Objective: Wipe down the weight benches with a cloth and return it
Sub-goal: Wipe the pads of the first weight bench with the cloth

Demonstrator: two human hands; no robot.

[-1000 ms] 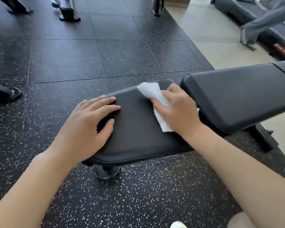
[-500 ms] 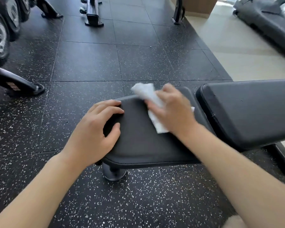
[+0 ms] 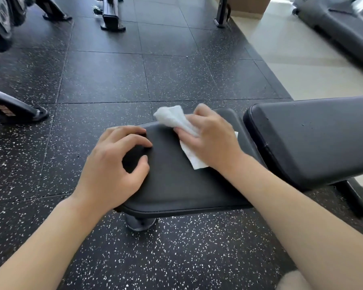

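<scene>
Speckled floor (image 3: pixel 176 258); one seat pad (image 3: pixel 176 185): left hand (image 3: pixel 111 164) curled empty, right hand (image 3: pixel 210 141) gripping one cloth (image 3: pixel 174 118).

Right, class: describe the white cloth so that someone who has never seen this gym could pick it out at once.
Start at the black weight bench on the speckled rubber floor and move to its smaller seat pad nearest the camera. On that pad's far side the right hand presses down a crumpled cloth. It is the only white, soft thing among black pads.

Black speckled rubber floor tiles (image 3: pixel 105 80) fill the frame; pale sunlit flooring (image 3: pixel 298 59) lies upper right, equipment feet (image 3: pixel 111 19) along the top.
</scene>
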